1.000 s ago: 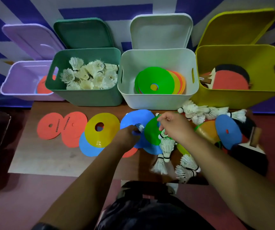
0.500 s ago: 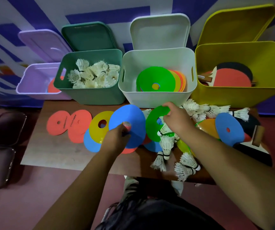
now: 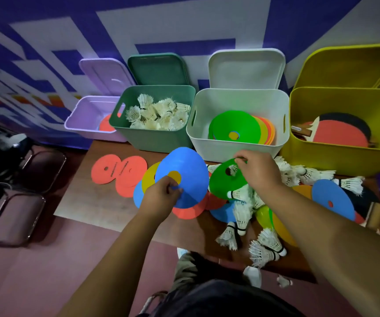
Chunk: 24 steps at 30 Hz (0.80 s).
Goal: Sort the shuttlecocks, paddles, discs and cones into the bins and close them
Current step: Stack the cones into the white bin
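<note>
Wide brown table [image 3: 97, 202] with four open bins along its far edge, lids propped up behind them; the yellow bin [image 3: 335, 161] on the right holds the paddles [image 3: 340, 133]; next, the white bin [image 3: 230, 149] holds a stack of cones, green on top; then the green bin [image 3: 154, 138], heaped with shuttlecocks; then the lilac bin [image 3: 86, 115] at the far left, something red flat at the bottom.

Down to the action: the blue cone [image 3: 184, 165] is up off the table, tilted, hanging over a yellow cone [image 3: 149, 179]; the left hand [image 3: 159, 197] has it pinched at the near edge of the centre hole, thumb and fingertips closed on the plastic, forearm reaching straight in from below. Beside it, the green cone [image 3: 223, 181] is tipped up on edge just in front of the white bin; the right hand [image 3: 260, 172] comes over the top, fingers curled tight on its far rim, wrist bent down.

Loose shuttlecocks [image 3: 241, 213] lie scattered under and around the right forearm; two red discs [image 3: 115, 170] lie flat at the left, overlapping, well apart from both hands.
</note>
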Motion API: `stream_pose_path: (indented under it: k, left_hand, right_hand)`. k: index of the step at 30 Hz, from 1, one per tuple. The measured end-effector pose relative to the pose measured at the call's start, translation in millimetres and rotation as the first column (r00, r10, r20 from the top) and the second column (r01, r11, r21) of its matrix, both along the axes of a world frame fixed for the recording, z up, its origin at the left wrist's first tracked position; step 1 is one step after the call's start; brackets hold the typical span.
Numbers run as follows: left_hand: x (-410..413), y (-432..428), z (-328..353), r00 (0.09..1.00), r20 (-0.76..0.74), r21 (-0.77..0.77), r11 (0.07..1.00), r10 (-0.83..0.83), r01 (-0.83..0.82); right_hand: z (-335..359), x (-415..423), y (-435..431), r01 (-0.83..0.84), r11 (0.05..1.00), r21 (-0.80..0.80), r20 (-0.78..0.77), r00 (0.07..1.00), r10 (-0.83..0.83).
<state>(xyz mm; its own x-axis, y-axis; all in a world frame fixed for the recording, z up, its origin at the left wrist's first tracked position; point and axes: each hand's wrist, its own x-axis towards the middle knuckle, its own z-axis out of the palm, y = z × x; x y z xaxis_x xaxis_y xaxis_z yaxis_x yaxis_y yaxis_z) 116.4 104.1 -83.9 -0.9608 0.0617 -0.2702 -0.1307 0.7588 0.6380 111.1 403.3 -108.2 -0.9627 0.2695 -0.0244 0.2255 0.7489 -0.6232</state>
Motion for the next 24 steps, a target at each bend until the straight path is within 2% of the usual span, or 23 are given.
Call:
stream_pose_path:
  k: [5, 11, 17, 20, 22, 24]
  left_hand:
    - [-13.2, 1.3, 28.3, 0.997, -0.034, 0.112, 0.991, 0.076, -0.072]
    - [-26.5, 1.6, 62.2, 0.989, -0.057, 0.294, 0.949, 0.137, -0.114]
    - [-27.6, -9.9, 75.1, 0.977, 0.022, 0.504, 0.841, 0.214, -0.195]
    - [-29.4, -14.6, 81.1, 0.973, 0.025, 0.535, 0.819, 0.227, -0.205]
    - [-33.5, -15.6, 87.3, 0.978, 0.021, 0.535, 0.823, 0.210, -0.188]
    - [-41.8, -15.5, 94.8, 0.985, 0.025, 0.534, 0.831, 0.169, -0.156]
  right_hand:
    - [32.1, -1.3, -1.0, 0.059, 0.995, -0.075, -0.206, 0.976, -0.073]
    - [68.8, -8.0, 0.9, 0.131, 0.980, -0.148, -0.322, 0.931, -0.173]
    - [93.1, -24.3, 1.3, 0.267, 0.913, -0.307, -0.273, 0.895, -0.353]
    - [99.2, -39.4, 6.0, 0.338, 0.858, -0.387, -0.233, 0.864, -0.446]
    - [98.9, -51.3, 12.1, 0.380, 0.819, -0.429, -0.164, 0.859, -0.484]
    - [98.3, -59.4, 16.0, 0.399, 0.802, -0.445, -0.031, 0.888, -0.459]
